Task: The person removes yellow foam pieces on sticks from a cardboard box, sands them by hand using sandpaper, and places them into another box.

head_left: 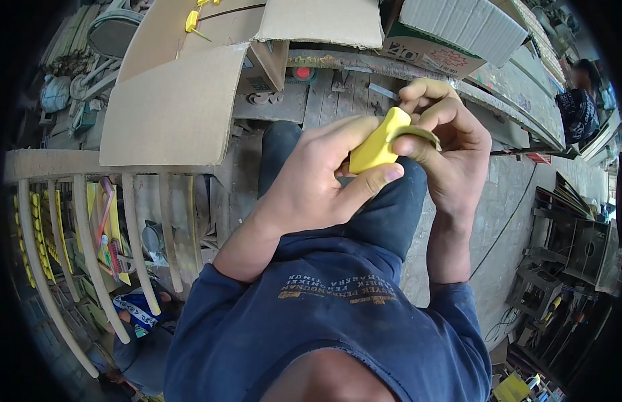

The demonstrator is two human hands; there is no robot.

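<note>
A small yellow block (376, 146) with rounded edges is held in front of my chest, above my knees. My left hand (318, 171) is closed on its left side, with the thumb along the lower edge. At the block's right end, my right hand (455, 137) pinches a thin, curved, olive-brown piece of sandpaper (423, 134) between thumb and fingers. The sandpaper touches or nearly touches the block's side. The right fingertips behind the block are partly hidden.
An open cardboard box (167, 110) with small yellow pieces (191, 21) inside is at upper left. Another carton (428, 52) stands at upper right. Wooden slats (83, 214) line the left side. One person (580, 110) is at far right, another (145, 355) at lower left.
</note>
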